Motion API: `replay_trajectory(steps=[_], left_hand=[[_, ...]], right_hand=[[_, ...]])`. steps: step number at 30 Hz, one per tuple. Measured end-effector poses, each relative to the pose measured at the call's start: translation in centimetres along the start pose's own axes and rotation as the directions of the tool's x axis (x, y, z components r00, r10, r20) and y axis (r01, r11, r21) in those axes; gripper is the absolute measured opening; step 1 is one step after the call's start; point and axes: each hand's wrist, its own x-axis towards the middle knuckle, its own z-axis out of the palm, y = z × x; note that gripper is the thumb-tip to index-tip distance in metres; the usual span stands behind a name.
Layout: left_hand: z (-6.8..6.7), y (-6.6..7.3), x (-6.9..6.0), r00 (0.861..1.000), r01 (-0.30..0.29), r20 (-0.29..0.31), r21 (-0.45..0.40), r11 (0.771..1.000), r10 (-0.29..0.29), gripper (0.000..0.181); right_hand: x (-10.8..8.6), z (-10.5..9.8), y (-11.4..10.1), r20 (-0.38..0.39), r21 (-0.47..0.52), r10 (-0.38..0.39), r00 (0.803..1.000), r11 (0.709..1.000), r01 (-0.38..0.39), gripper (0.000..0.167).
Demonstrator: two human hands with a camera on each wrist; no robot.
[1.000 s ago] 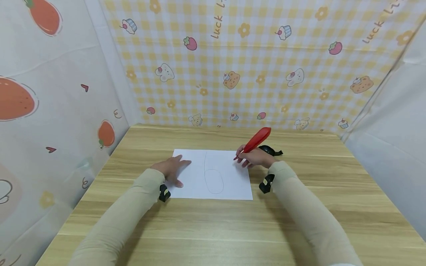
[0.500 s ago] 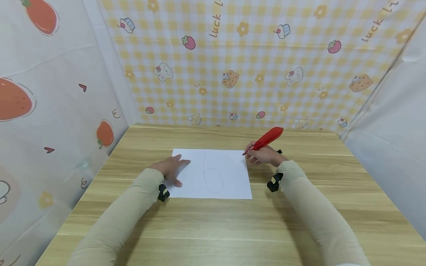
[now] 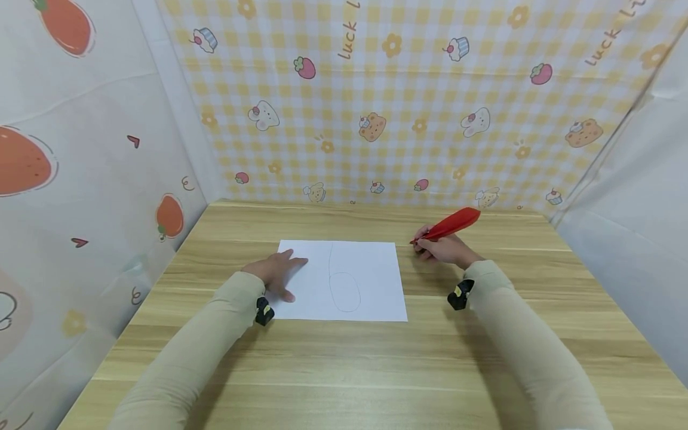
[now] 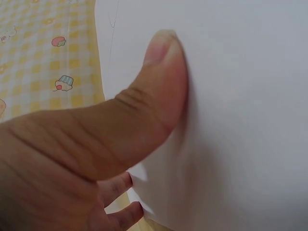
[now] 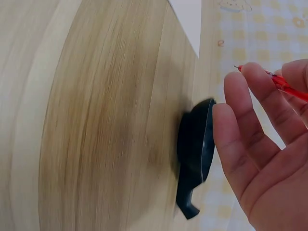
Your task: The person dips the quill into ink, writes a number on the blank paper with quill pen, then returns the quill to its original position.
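A white sheet of paper point(image 3: 376, 280) lies on the table, with a thin pencil-like line and a loop drawn on it. My left hand point(image 3: 275, 275) rests on its left side with fingers spread; in the left wrist view the thumb point(image 4: 149, 103) lies on the paper. Just off the sheet's right edge, my right hand point(image 3: 443, 248) pinches a red feather pen point(image 3: 451, 224). The pen's red barrel and tip point(image 5: 291, 91) show between the fingers in the right wrist view. Close by that hand stands a small black bowl-like thing with a tail point(image 5: 196, 139), mostly hidden in the head view.
The wooden table point(image 3: 344, 370) runs back to a yellow checked cloth point(image 3: 344, 89). White cloths hang at the left point(image 3: 107, 149) and right point(image 3: 645, 197) sides. Black wrist cameras sit on the left point(image 3: 264, 310) and right point(image 3: 460, 294) wrists.
My right hand has moved to the right with the feather pen, from over the paper to beyond its edge. My left hand and the paper have stayed in place.
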Motion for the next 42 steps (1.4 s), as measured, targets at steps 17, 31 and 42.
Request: replay_trajectory(steps=[17, 31, 42], left_hand=[[0.0, 0.0, 0.1, 1.000, 0.005, -0.001, -0.007, 1.000, -0.005, 0.096], [-0.1, 0.1, 0.0, 1.000, 0.008, 0.014, -0.013, 1.000, -0.008, 0.097], [0.1, -0.1, -0.1, 1.000, 0.008, 0.003, -0.024, 1.000, -0.008, 0.095]], right_hand=[[-1.0, -3.3, 3.0, -0.155, -0.327, -0.305, 0.939, 0.913, 0.243, 0.009], [-1.6, -4.5, 4.5, -0.072, -0.695, -0.472, 0.879, 0.655, 0.295, 0.018], [-0.8, -4.6, 4.9, 0.006, -0.782, -0.373, 0.928, 0.576, 0.237, 0.024]])
